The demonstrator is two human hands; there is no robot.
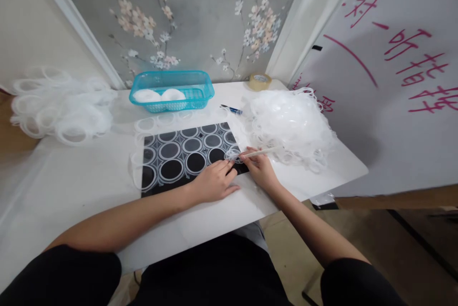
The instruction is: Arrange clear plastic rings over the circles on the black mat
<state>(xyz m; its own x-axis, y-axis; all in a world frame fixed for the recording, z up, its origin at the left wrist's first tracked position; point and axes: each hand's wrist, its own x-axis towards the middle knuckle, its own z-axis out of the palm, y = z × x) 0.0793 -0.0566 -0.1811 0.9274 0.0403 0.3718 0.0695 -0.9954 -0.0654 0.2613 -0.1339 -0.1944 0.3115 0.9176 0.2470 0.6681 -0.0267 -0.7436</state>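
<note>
Now, clear ring [232,154]: on the right end of the black sheet [170,185], between left hand [214,179] and right hand [260,170], close to both.
Left fingers: a bit spread, tips by the ring; I cannot tell if they grip it.
Right fingers: pinched on a white stick [265,152] at the sheet's right edge.
Stick's long way: from ring, out past the sheet's right side.

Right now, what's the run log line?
left hand: over black circle-patterned sheet | right hand: holding slim white stick | nearby: translucent white ring pile
</note>
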